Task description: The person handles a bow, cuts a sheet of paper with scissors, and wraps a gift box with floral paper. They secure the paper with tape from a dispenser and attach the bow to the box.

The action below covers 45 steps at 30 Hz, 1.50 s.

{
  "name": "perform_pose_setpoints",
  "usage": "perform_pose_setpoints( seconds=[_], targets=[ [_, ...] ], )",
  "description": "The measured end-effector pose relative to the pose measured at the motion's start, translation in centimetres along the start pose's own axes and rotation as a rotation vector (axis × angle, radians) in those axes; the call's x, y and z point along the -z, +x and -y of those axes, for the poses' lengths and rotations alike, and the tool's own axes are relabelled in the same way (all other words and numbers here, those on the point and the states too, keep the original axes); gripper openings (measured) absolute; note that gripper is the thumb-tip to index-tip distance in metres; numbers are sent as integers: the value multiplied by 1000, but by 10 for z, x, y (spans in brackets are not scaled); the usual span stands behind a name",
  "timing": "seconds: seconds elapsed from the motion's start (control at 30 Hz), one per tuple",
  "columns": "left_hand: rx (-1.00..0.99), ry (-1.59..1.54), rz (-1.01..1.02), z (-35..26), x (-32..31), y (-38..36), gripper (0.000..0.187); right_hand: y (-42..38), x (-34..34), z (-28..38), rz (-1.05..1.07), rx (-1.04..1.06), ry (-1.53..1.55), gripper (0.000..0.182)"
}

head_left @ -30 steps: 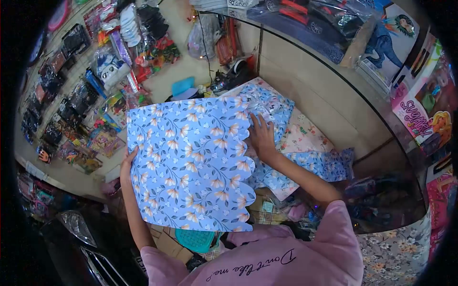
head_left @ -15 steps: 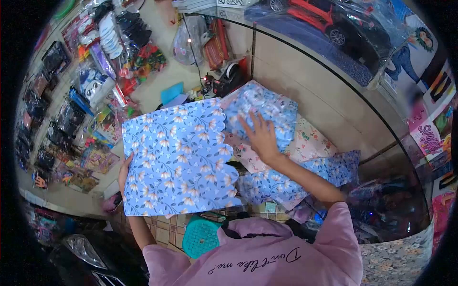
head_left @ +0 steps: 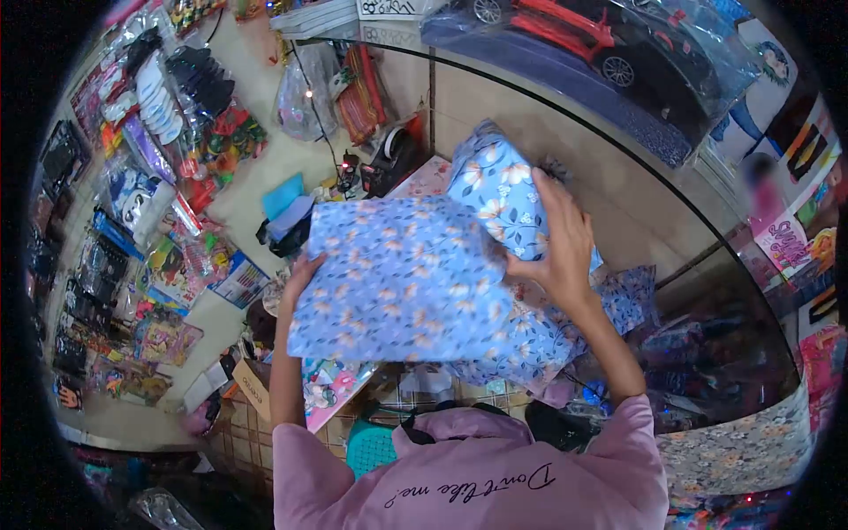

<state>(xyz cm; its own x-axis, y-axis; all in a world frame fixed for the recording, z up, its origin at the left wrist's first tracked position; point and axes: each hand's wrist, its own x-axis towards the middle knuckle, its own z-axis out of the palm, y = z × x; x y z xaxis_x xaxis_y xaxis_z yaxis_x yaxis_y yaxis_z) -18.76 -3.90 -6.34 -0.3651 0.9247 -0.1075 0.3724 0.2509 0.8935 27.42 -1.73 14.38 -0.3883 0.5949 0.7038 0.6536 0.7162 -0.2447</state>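
My left hand [head_left: 305,274] grips the left edge of a large blue floral sheet [head_left: 389,283], its fingers partly hidden behind it. The sheet is slightly blurred and spans the middle of the view. On the right, my right hand [head_left: 565,238] has its thumb and fingers around a smaller blue floral wrapped piece [head_left: 502,190], which stands tilted above the sheet's right end. Beneath my right forearm lies more blue floral material [head_left: 627,296], with pink floral paper [head_left: 428,179] showing behind the large sheet.
A glass edge [head_left: 565,97] curves across the right side, with a boxed red and black toy car [head_left: 574,35] beyond it. Packaged goods [head_left: 159,97] cover the left. A black tape dispenser [head_left: 389,159] stands at the back. A teal stool [head_left: 369,449] is below.
The large sheet has moved right and its scalloped edge no longer shows. My right hand, earlier spread flat on the smaller blue piece, now grips it, raised and tilted. The view has shifted.
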Motion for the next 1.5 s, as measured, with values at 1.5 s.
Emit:
perform_pose_setpoints(
  seconds=[1.5],
  targets=[
    [-578, 228, -145, -47, -158, -3, 44, -126, -91, -57, 377, -515, 613, 110]
  ],
)
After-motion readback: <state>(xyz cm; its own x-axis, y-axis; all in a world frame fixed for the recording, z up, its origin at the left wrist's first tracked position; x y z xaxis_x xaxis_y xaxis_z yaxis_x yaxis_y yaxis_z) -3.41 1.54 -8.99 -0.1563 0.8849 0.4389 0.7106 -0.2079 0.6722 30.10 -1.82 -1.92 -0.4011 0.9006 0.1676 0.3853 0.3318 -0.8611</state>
